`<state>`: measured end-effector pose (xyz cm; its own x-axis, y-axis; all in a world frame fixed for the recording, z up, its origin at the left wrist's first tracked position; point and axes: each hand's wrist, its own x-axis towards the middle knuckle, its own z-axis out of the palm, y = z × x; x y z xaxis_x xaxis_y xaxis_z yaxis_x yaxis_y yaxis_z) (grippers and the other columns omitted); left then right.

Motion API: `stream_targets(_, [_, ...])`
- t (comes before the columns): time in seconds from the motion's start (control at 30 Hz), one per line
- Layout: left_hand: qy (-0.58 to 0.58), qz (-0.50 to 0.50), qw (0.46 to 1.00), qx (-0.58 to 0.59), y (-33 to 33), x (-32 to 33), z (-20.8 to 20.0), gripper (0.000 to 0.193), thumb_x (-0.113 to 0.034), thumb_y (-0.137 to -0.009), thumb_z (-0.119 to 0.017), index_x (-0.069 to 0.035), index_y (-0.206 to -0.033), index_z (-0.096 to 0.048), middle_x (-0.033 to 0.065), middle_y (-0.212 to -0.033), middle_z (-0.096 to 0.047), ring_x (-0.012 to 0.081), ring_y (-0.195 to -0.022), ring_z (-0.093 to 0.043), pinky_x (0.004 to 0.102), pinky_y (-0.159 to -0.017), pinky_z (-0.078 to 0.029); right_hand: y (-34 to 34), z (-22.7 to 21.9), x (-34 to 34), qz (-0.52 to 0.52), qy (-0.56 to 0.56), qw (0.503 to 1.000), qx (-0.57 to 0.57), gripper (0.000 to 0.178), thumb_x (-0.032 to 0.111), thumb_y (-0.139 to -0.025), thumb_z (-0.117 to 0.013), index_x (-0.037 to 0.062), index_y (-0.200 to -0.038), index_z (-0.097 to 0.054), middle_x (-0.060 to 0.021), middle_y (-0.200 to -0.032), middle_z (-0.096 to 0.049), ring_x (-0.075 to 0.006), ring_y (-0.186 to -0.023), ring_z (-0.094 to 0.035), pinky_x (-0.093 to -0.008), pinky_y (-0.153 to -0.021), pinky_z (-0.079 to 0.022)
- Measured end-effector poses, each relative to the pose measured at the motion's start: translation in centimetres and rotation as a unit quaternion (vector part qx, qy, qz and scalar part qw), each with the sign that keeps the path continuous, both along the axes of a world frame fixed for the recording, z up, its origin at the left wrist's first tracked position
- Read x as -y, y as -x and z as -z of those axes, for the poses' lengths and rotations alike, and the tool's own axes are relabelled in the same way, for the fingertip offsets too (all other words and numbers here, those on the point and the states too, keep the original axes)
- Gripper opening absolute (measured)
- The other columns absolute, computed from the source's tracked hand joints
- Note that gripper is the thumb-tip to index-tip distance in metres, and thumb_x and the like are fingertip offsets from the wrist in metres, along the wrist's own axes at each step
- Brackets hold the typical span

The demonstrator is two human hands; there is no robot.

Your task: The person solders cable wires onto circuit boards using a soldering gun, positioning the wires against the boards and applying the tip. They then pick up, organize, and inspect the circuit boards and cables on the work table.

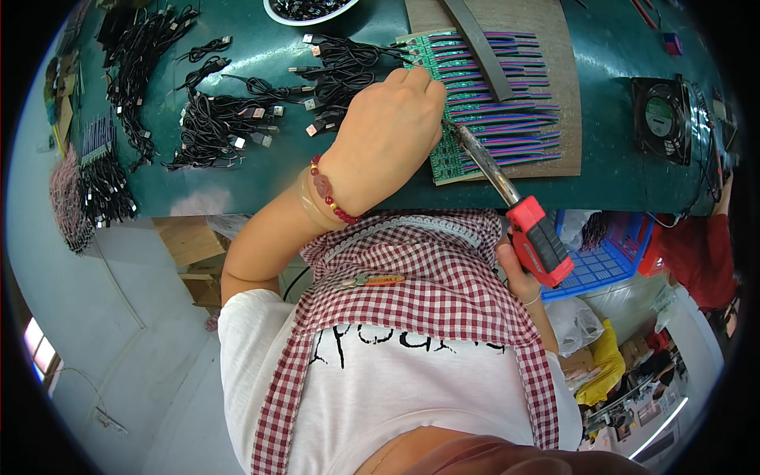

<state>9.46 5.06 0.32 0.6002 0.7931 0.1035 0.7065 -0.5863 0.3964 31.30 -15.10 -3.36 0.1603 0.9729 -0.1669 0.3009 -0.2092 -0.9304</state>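
A green circuit board panel (448,168) lies on a brown board, with rows of coloured wires (514,127) running off its right side. My left hand (392,131) is over the panel's left edge, its fingers curled closed; whatever they grip is hidden beneath them. From the lower right, my right hand (516,273) grips a red and black soldering gun (538,241). The gun's metal tip points at the panel, close beside my left fingertips. Bundles of black cables with USB plugs (336,79) lie just left of that hand.
A dark flat bar (479,49) lies across the wires. At the back stands a white bowl (307,17) of small black parts. More black cables (218,131) fill the table's left. A black fan (663,117) stands right, and a blue crate (606,261) sits below the edge.
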Motion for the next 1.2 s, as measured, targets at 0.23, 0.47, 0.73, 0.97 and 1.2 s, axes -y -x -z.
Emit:
stream_targets(0.23, [0.002,0.014,0.999,-0.039,-0.1,-0.3,-0.4,0.010,-0.007,-0.074,-0.059,-0.001,-0.077,-0.051,0.0102,-0.079,-0.053,0.0259,-0.079,-0.057,0.0359,-0.065,-0.051,-0.7,0.5,1.0,-0.045,-0.046,0.998,-0.019,0.037,-0.002,-0.086,-0.056,-0.0040,-0.121,-0.046,-0.0066,-0.076,-0.054,-0.0138,-0.064,-0.050,-0.0291,-0.061,-0.043])
stream_targets(0.47, [0.000,0.020,0.998,-0.056,-0.3,-0.3,-0.2,0.010,-0.007,-0.074,-0.059,-0.001,-0.077,-0.052,0.0107,-0.080,-0.054,0.0265,-0.080,-0.058,0.0364,-0.066,-0.051,-0.8,0.7,0.9,-0.030,-0.060,0.997,-0.046,0.039,-0.003,-0.086,-0.053,-0.0052,-0.124,-0.045,-0.0072,-0.073,-0.053,-0.0141,-0.061,-0.048,-0.0306,-0.059,-0.043])
stream_targets(0.73, [0.000,0.020,0.999,-0.049,-0.3,-0.4,-0.5,0.008,-0.006,-0.074,-0.058,-0.001,-0.076,-0.052,0.0106,-0.078,-0.054,0.0271,-0.077,-0.058,0.0369,-0.065,-0.050,0.0,0.1,0.2,0.009,0.005,0.999,-0.038,0.027,0.002,-0.070,-0.071,0.0006,-0.096,-0.063,-0.0090,-0.081,-0.059,-0.0205,-0.068,-0.057,-0.0305,-0.060,-0.045])
stream_targets(0.97, [0.005,0.025,0.999,-0.037,-0.1,-0.5,-0.7,0.008,-0.006,-0.074,-0.058,-0.002,-0.075,-0.052,0.0102,-0.076,-0.053,0.0271,-0.075,-0.057,0.0369,-0.064,-0.049,0.3,-0.2,-0.4,0.000,-0.010,0.999,-0.044,0.026,0.002,-0.070,-0.071,0.0011,-0.094,-0.063,-0.0104,-0.083,-0.060,-0.0227,-0.069,-0.058,-0.0317,-0.060,-0.045])
stream_targets(1.2, [0.010,0.028,0.999,-0.038,0.0,-0.5,-0.6,0.008,-0.006,-0.074,-0.058,-0.001,-0.076,-0.051,0.0101,-0.077,-0.053,0.0269,-0.075,-0.057,0.0371,-0.064,-0.049,0.2,0.2,-0.4,-0.014,-0.010,0.999,-0.044,0.028,0.002,-0.070,-0.071,0.0006,-0.097,-0.063,-0.0103,-0.086,-0.061,-0.0214,-0.071,-0.059,-0.0309,-0.063,-0.046])
